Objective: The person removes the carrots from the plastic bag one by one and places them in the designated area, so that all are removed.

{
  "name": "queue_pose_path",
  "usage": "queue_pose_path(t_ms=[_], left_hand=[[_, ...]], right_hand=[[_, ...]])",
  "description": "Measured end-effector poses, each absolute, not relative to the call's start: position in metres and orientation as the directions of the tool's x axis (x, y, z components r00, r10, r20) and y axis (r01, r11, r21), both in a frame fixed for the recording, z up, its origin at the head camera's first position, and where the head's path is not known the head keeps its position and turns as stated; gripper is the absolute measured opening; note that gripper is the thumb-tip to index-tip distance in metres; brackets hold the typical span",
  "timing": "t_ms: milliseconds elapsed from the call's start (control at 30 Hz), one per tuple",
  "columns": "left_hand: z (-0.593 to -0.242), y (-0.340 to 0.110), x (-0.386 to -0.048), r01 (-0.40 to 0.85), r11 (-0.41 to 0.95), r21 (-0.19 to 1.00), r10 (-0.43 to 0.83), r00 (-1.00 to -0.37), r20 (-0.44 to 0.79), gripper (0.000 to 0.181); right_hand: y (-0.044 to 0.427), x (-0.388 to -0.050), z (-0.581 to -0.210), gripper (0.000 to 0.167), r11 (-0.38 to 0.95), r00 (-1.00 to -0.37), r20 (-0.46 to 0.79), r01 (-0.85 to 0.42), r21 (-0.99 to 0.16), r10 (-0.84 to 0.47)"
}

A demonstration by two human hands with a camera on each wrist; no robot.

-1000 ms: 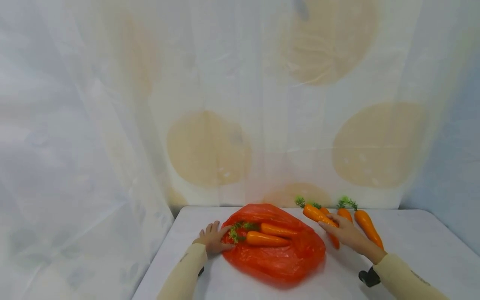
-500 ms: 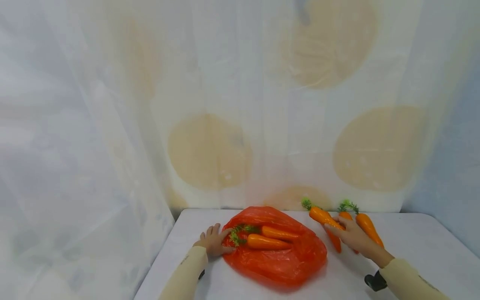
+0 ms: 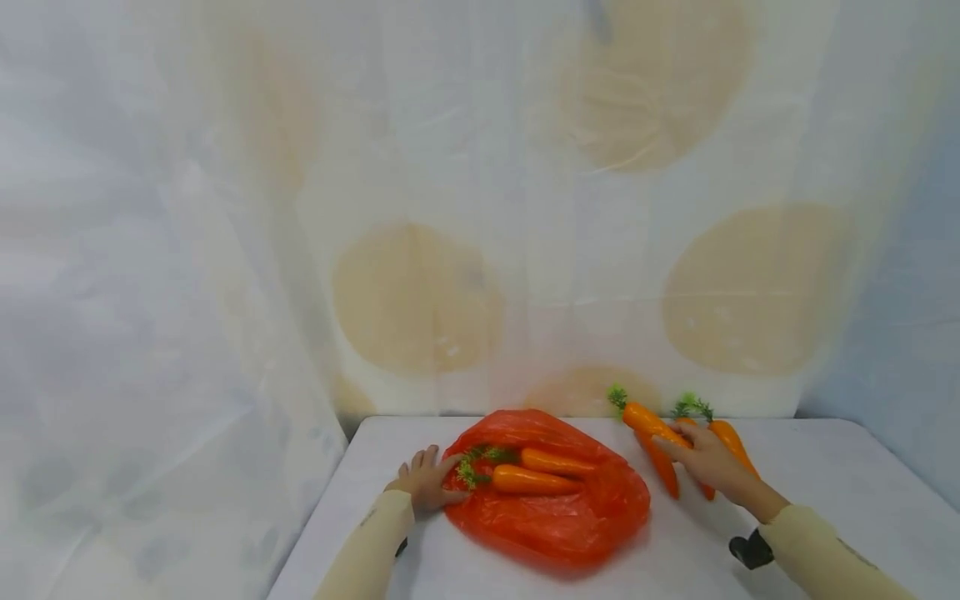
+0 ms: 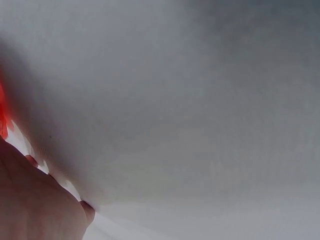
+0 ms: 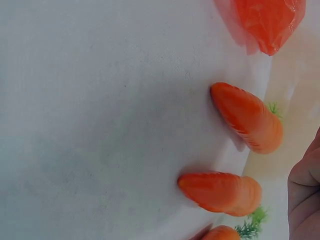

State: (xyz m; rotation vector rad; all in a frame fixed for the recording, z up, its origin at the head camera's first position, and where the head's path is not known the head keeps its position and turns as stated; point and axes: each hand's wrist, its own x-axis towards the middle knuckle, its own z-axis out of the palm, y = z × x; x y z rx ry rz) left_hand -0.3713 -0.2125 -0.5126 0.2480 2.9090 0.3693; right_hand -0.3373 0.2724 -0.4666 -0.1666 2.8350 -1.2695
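Now one carrot (image 3: 649, 423) in right fingers (image 3: 690, 434), farther from the bag (image 3: 551, 527).

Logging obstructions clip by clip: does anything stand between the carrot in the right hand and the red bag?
Yes: a loose carrot lies on the table between the right hand and the red bag, partly covered by the held carrot in the head view. Nothing else visible intervenes.

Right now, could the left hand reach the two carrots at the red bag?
Probably yes: the left hand is at the edge of the red bag, close to the green tops of the two carrots, with nothing visible in between.
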Motion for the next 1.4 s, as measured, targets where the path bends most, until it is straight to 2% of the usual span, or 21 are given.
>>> queue_pose_path(t_ms=[200, 533, 967, 1400], left_hand=[[-0.514, -0.218, -0.371, 0.118, 0.964, 0.240, 0.163, -0.970, -0.178, 0.082], [-0.519, -0.219, -0.375, 0.104, 0.965, 0.239, 0.151, -0.971, -0.188, 0.081], [-0.511, -0.218, -0.369, 0.103, 0.959, 0.265, 0.159, -0.967, -0.198, 0.081], [-0.516, -0.219, -0.372, 0.110, 0.963, 0.247, 0.160, -0.968, -0.195, 0.083]], right_hand=[[0.273, -0.340, -0.466, 0.073, 0.670, -0.996, 0.014, -0.071, -0.738, -0.091], [0.291, -0.342, -0.467, 0.088, 0.693, -0.998, -0.045, 0.000, -0.721, -0.047], [0.322, -0.344, -0.466, 0.091, 0.710, -0.999, -0.031, 0.013, -0.705, -0.013], [0.349, -0.342, -0.467, 0.092, 0.686, -0.996, -0.038, 0.083, -0.723, 0.081]])
